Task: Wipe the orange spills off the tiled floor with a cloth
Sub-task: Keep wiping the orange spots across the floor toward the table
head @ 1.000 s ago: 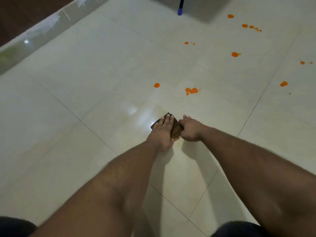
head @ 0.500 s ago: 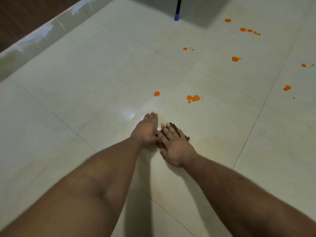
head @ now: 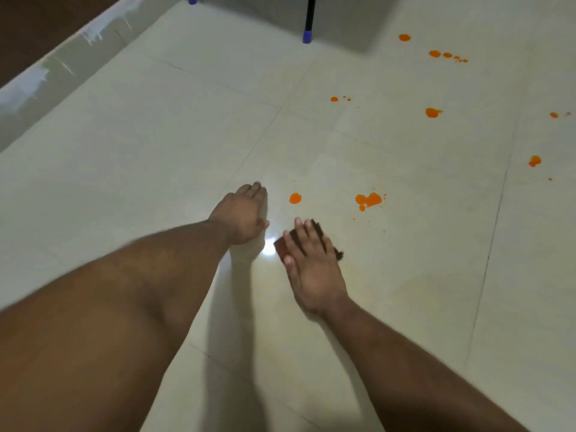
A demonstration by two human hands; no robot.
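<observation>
Kneeling over the glossy cream tiled floor (head: 156, 151), I see the main risk in its sheen: my left hand (head: 241, 215) is braced flat on a slick tile, open with nothing in its grip, and if I lean hard on it during a push it may slide out from under me. My right hand (head: 313, 269) lies palm-down, fingers spread, pressing the dark brown folded cloth (head: 314, 233) against the floor rather than clamping it; only its edges show beyond my fingers, so it could bunch or slip free on a fast stroke, I judge. Just ahead sits the splattered orange blot (head: 367, 200), and a careless swipe would smear it into a wide film or drive it into the grout line (head: 491, 238). Beside it, nearer my left hand, lies the round orange drop (head: 295, 198), which my left fingers could drag through. Farther off, the scattered small orange spots (head: 433, 112) remain untouched, and a loaded cloth may only spread colour among them.
</observation>
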